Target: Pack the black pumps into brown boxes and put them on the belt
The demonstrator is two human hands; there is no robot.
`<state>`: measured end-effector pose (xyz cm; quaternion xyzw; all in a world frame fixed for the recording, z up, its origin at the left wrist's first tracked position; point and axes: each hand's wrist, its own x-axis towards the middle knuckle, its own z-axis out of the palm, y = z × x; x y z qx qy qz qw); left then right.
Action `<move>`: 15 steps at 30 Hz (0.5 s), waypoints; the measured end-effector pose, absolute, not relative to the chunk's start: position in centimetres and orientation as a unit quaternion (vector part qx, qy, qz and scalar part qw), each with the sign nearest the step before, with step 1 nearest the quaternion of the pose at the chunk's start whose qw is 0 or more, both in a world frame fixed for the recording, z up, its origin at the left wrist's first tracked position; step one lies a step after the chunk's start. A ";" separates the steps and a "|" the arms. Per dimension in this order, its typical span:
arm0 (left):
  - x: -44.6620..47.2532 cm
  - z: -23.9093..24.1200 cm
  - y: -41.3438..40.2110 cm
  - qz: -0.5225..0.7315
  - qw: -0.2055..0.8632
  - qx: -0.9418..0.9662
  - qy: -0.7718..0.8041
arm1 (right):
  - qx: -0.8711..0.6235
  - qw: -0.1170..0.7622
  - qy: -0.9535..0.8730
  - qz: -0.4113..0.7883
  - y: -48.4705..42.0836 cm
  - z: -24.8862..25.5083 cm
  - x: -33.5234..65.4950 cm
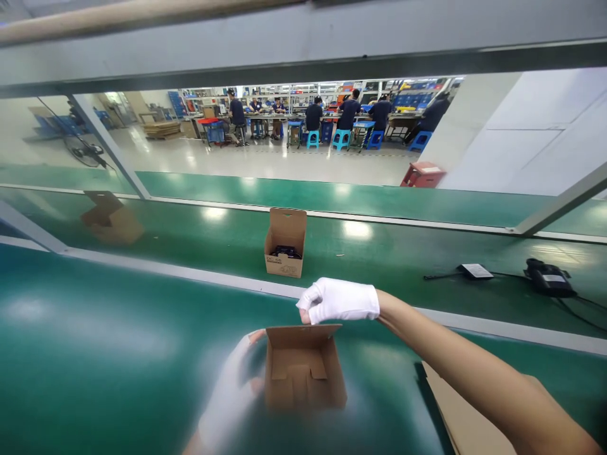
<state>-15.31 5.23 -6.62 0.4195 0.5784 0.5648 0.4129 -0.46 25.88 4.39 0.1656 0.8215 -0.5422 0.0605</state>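
A small open cardboard box (303,373) stands on the green bench in front of me, its inside bare. My right hand (339,300), in a white glove, curls over the box's far top flap and pinches its edge. My left hand (227,395), also white-gloved and smeared by motion, presses against the box's left wall. A second open cardboard box (285,243) with a dark item inside stands on the green conveyor belt beyond.
Flat cardboard (462,417) lies at my right forearm. A black power adapter with cable (547,278) and a small labelled block (477,271) lie on the belt at right. Another box (110,218) shows blurred at left. Several people sit at benches far behind.
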 end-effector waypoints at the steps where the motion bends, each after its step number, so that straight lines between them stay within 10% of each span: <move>1: -15.0 -6.3 5.3 0.567 0.425 0.412 0.573 | 0.188 0.033 0.829 -0.526 25.9 4.3 -0.3; 7: -14.4 -6.8 5.7 0.556 0.442 0.406 0.574 | 0.318 -0.135 0.832 -0.434 27.8 3.9 1.9; 15: -15.1 -7.8 6.0 0.574 0.425 0.405 0.571 | 0.210 0.084 0.803 -0.552 26.6 4.1 1.4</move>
